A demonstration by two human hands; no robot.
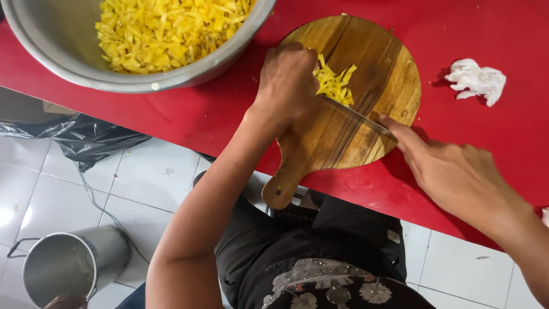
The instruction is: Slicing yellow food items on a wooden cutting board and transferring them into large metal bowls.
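A round wooden cutting board with a handle lies on the red table. On it sits a small pile of yellow cut strips. My left hand is cupped over the left side of that pile. My right hand grips a knife, index finger stretched along the blade's back, with the blade resting on the board against the pile. A large metal bowl at the top left is full of the same yellow strips.
A crumpled white tissue lies on the table to the right of the board. Below the table's edge are white floor tiles, a black plastic bag and a metal pot with a handle.
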